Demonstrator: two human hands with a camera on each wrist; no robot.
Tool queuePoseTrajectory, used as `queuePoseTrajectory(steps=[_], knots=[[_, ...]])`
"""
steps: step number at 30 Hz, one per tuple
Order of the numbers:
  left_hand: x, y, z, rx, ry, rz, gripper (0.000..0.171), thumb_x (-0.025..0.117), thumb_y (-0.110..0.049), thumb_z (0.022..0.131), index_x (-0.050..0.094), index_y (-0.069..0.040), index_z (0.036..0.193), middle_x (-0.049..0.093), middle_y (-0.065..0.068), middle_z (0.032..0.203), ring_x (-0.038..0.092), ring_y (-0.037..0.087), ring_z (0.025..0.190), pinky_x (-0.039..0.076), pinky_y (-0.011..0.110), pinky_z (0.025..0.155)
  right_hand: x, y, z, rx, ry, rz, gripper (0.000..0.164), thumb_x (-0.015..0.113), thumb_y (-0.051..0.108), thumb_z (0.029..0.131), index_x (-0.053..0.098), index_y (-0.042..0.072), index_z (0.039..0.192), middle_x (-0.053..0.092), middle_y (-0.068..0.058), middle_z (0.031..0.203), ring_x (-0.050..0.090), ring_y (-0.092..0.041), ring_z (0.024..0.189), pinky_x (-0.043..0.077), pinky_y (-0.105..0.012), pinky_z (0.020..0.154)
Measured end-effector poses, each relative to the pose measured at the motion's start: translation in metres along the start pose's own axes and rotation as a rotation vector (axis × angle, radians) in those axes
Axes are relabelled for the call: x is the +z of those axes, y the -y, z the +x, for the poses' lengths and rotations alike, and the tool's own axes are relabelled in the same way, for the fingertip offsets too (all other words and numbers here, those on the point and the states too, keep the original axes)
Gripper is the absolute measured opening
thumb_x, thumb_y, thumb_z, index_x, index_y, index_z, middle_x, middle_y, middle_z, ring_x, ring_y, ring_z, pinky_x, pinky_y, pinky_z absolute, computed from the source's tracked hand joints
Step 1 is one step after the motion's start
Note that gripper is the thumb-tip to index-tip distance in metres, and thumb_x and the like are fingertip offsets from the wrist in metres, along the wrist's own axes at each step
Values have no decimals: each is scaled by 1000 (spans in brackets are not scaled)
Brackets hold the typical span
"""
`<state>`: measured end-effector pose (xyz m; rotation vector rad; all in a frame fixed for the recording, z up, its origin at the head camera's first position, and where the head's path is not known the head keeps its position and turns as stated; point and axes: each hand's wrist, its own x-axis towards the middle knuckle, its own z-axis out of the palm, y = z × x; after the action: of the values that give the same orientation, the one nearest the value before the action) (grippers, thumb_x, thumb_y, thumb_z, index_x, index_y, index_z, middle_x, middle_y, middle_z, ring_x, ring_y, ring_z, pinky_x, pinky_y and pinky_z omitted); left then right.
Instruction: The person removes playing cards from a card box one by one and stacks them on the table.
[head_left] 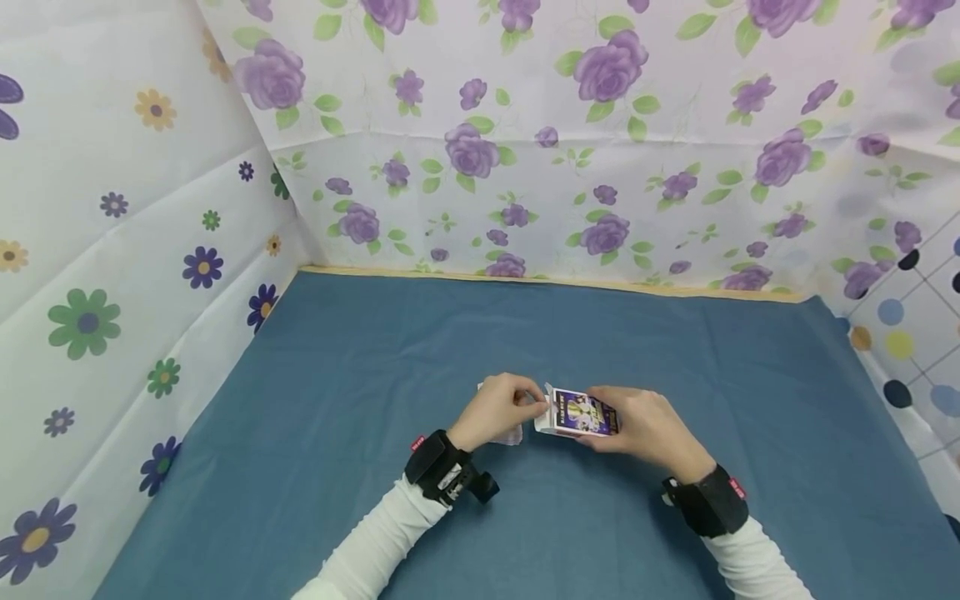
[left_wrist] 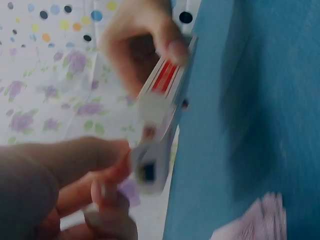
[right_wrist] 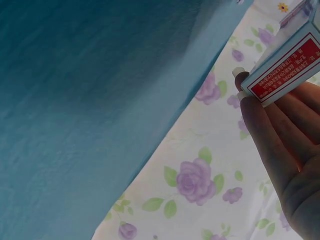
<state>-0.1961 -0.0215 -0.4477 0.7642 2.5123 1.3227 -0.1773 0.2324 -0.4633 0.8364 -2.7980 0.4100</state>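
Note:
A small playing-card box with a purple picture front is held above the blue cloth. My right hand grips its right end, fingers and thumb along the sides. In the right wrist view, the box's narrow side shows a red panel with small print. My left hand pinches at the white end flap on the box's left, thumb and index finger right at it; the left wrist view is blurred there. Under the left hand lies a stack of cards, partly hidden by it.
A blue cloth covers the table. Behind it hangs a white sheet with purple roses, and flower-patterned sheeting stands at the left. Black camera bands sit on both wrists.

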Motion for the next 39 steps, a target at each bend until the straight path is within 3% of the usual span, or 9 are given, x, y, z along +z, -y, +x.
queuePoseTrajectory(steps=[5,9,13,19,23,27,34,39], knots=[[11,-3,2,-84,-46,2,17,68,-21,91,70,-10,79,38,-5,55,31,8,45,23,22,49,1,5,1,-33,-19,2,64,83,48,71,67,9,119,72,-7,107,69,-17,88,54,-34,71],[14,-3,3,-137,-21,-15,22,68,-19,90,67,-8,71,37,-6,51,34,7,43,24,21,45,1,8,1,-29,-23,0,65,83,49,70,67,10,119,72,-7,107,69,-17,88,53,-33,70],[13,-1,3,-173,41,-63,21,69,-16,88,69,-5,69,41,-4,50,34,7,43,27,21,45,0,10,0,-29,-25,-3,65,82,50,70,67,12,119,72,-6,107,69,-16,87,53,-32,69],[13,7,6,-237,102,-210,21,69,-16,89,72,-2,73,55,7,59,34,7,43,29,22,45,1,10,0,-32,-23,-1,64,82,51,70,68,12,118,72,-6,106,68,-15,87,54,-32,70],[12,14,8,-271,137,-313,19,70,-15,88,73,0,77,55,1,60,32,6,43,28,22,43,1,9,-1,-29,-18,4,63,82,51,70,68,12,118,72,-6,106,68,-15,86,53,-32,70],[12,19,10,-267,163,-366,19,69,-13,89,71,2,77,50,-1,59,29,6,44,26,22,45,2,7,-1,-31,-17,10,63,82,50,71,68,12,118,72,-6,105,68,-14,85,53,-31,68],[11,20,12,-248,175,-362,25,66,-16,91,63,-2,71,49,1,61,34,6,45,29,22,47,1,5,1,-36,-22,9,63,81,51,71,68,12,119,72,-6,105,68,-13,82,52,-30,67],[7,18,11,-246,170,-376,22,67,-18,91,69,0,80,53,0,68,38,8,51,32,22,51,1,3,0,-38,-27,7,62,82,50,71,67,11,119,72,-6,105,67,-12,81,51,-29,66]])
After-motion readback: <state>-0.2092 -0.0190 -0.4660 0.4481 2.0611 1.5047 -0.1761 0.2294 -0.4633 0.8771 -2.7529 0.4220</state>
